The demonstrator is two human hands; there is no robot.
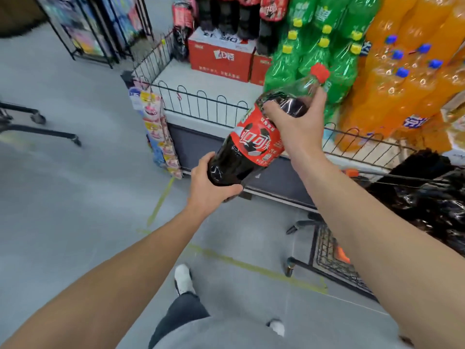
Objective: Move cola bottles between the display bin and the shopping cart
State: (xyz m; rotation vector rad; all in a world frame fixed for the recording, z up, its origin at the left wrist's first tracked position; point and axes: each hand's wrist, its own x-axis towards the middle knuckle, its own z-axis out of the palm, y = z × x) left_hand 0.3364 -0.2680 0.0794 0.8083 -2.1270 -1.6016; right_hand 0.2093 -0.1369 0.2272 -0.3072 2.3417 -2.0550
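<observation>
Cola bottle (254,144): a large dark bottle with a red label and red cap, held in the air in front of the display bin, tilted so the cap points up and to the right and the base points down and to the left.
Left hand (211,187): cupped under the bottle's base, fingers and thumb wrapped round the bottom, clamped on it.
Right hand (297,122): closed over the bottle's shoulder just below the neck, fingers curled across the top of the label.
Hands: apart from each other, one at each end of the same bottle.
Display bin (201,107): a raised platform with a low black wire fence along its edge; the white surface behind the near fence is bare.
Red cartons (221,59): stacked toward the back of the bin, with more cola bottles (226,13) standing on and behind them.
Green bottles (319,46): packed upright to the right of the cartons, yellow caps.
Orange bottles (407,71): right of the green ones, blue caps.
Shopping cart (337,258): at the lower right, partly hidden behind the right forearm; dark bottles (432,197) lie in it.
Floor (75,197): grey, with yellow tape lines.
Shoes (183,278): white, below the arms.
</observation>
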